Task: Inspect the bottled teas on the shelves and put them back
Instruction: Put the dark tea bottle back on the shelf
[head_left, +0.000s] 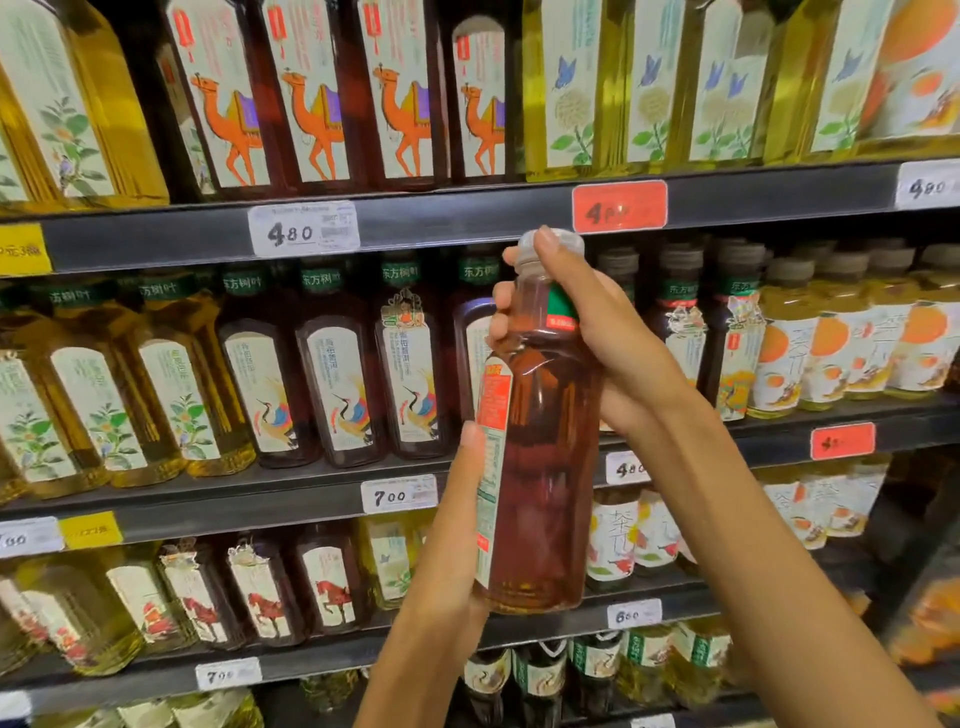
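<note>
I hold a tall bottle of reddish-brown tea (550, 467) upright in front of the shelves, its label edge turned to the left. My left hand (457, 525) grips the lower body, thumb along the label. My right hand (582, 332) wraps the neck and shoulder, with the thumb lying across the pale cap (566, 241). Behind the bottle, the middle shelf (291, 499) carries rows of dark tea bottles with crane labels (343, 384).
Shelves of bottled tea fill the view: camel-label dark bottles (311, 104) and yellow-green teas (571, 88) above, orange-label bottles (841, 343) at right, horse-label bottles (265, 592) below. White and red price tags (619, 206) line the shelf edges.
</note>
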